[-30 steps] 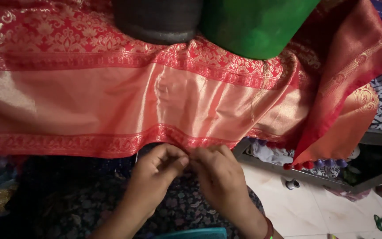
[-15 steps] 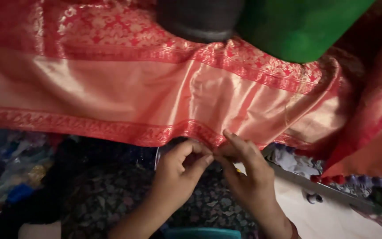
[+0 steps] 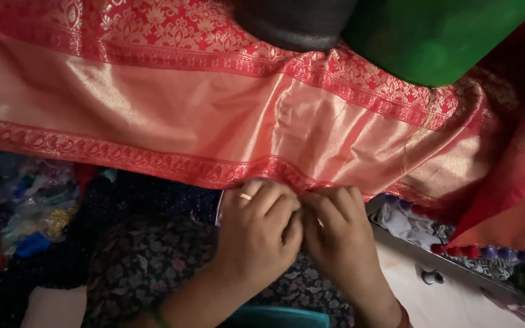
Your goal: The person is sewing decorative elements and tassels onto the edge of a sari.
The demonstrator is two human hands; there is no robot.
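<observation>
Both hands together at the near woven border of a salmon-pink silk cloth (image 3: 214, 115), low in the centre of the view. Left hand (image 3: 256, 228) curled, knuckles up, a thin ring (image 3: 245, 196) on one finger, fingers (image 3: 274, 203) bent down and closed against the cloth's edge. Right hand (image 3: 341, 234) just beside it, touching it, fingers (image 3: 335, 203) likewise folded and pressed to the same edge. Fingertips of both tucked under and hidden, so cannot tell exactly what is pinched between them; closed on the border (image 3: 153, 161) as far as can be seen. A small pale scrap (image 3: 220, 209) showing just left of the left hand, kind unclear.

Cloth spread wide across the upper part of the view, running from the far left to the right, with a red and gold patterned band (image 3: 153, 36) along the far side and a narrower red border along the near side, directly above and touching the fingers. Folds and creases in the cloth just beyond the right hand.

A dark rounded object (image 3: 293, 21) and a green one (image 3: 432, 33) resting on the far band. Red and blue tassels (image 3: 493, 249) hanging at the right edge over a tray of mixed fabric (image 3: 414, 225). Dark floral garment (image 3: 141, 267) below the hands; heap of coloured scraps (image 3: 25, 212) at left.
</observation>
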